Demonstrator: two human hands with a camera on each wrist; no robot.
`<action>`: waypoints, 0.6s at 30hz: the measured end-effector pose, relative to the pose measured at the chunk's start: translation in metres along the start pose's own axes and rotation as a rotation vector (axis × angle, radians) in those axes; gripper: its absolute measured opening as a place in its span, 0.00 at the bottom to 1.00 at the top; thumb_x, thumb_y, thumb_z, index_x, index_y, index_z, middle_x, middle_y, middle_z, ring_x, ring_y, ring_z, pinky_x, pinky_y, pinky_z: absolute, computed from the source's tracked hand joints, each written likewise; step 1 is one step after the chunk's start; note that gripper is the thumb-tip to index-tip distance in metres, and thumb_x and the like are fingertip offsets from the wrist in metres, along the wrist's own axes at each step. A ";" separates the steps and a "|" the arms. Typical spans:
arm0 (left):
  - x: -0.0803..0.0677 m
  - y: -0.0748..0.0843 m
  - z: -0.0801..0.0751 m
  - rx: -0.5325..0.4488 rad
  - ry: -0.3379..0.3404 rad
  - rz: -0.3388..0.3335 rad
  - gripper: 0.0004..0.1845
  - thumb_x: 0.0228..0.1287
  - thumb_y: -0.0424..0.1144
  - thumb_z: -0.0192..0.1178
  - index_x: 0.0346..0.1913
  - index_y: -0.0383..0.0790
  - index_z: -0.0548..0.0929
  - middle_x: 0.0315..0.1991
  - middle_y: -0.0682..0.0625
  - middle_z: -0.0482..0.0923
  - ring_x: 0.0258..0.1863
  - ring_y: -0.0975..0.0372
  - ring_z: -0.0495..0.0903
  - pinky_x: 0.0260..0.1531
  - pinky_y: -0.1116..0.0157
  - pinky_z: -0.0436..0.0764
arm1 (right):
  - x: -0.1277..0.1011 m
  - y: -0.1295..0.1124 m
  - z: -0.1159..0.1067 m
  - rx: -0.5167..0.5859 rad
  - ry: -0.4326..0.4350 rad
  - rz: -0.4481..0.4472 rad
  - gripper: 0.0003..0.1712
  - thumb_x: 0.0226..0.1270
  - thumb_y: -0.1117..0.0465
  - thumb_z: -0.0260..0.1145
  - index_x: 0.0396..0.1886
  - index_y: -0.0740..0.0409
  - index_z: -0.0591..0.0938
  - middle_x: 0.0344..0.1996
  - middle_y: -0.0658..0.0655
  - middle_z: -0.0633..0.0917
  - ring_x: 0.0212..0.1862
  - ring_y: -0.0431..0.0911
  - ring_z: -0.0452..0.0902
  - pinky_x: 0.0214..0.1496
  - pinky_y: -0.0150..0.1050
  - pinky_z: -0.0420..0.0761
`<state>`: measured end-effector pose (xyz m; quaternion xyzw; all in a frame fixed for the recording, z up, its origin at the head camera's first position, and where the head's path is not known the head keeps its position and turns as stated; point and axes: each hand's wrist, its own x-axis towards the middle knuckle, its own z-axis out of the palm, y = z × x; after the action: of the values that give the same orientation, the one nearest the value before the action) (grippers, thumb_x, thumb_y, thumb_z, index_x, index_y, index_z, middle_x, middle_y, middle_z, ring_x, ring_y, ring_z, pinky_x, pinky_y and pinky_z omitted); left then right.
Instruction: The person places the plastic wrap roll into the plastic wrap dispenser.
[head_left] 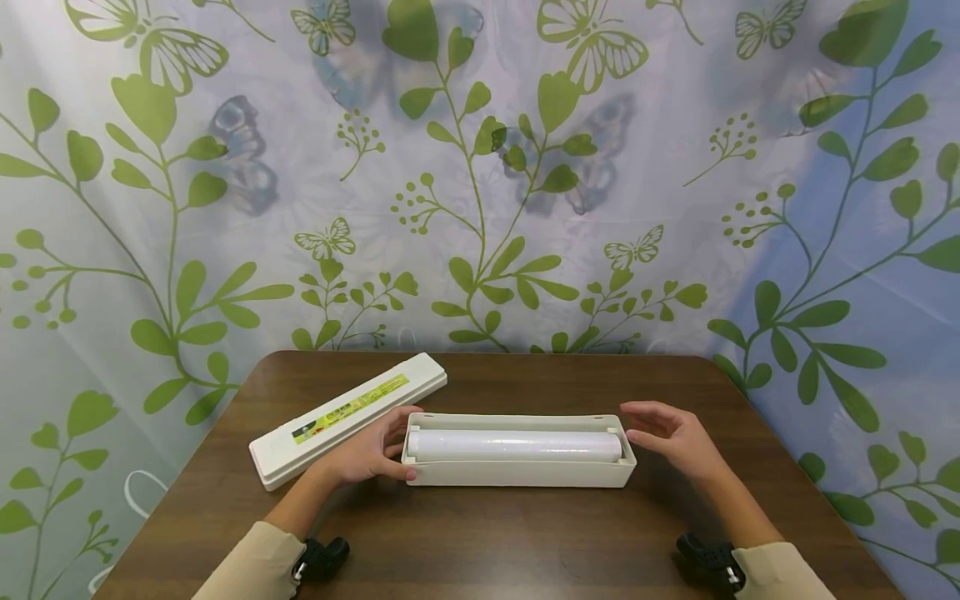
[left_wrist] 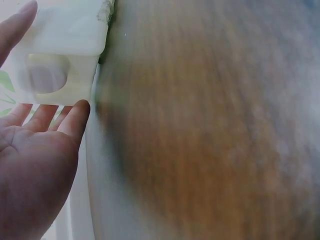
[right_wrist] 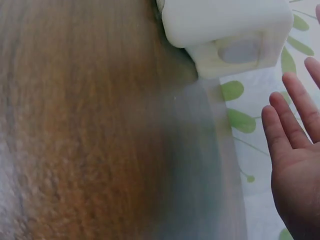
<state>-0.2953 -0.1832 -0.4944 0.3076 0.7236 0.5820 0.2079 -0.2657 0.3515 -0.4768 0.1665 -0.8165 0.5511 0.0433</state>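
A long, lidless white box point(head_left: 517, 475) lies crosswise on the table, a roll of clear plastic wrap point(head_left: 517, 444) inside it. At its left end is my left hand point(head_left: 367, 450), thumb by the front corner and fingers by the back corner. The left wrist view shows these fingers point(left_wrist: 75, 120) extended and relaxed beside the box's end wall point(left_wrist: 80, 77). My right hand point(head_left: 675, 437) is held apart from the right end, fingers spread and nothing in them. In the right wrist view a gap separates its fingertips from the box point(right_wrist: 225, 20).
The box's white lid point(head_left: 352, 417), with a yellow-green label, lies slanted at the back left, just behind my left hand. Under everything is a brown wooden table point(head_left: 510, 542). A curtain point(head_left: 480, 167) with leaves and butterflies hangs behind the table's far edge.
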 end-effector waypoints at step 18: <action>-0.001 0.004 0.000 -0.005 -0.011 -0.010 0.52 0.56 0.30 0.76 0.77 0.34 0.52 0.73 0.35 0.61 0.74 0.45 0.63 0.74 0.47 0.66 | -0.001 0.023 -0.004 0.215 -0.326 0.036 0.46 0.67 0.70 0.67 0.79 0.69 0.54 0.79 0.59 0.63 0.72 0.27 0.65 0.69 0.24 0.68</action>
<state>-0.2933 -0.1835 -0.4910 0.3064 0.7224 0.5811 0.2157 -0.2724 0.3629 -0.4963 0.2425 -0.7521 0.6014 -0.1173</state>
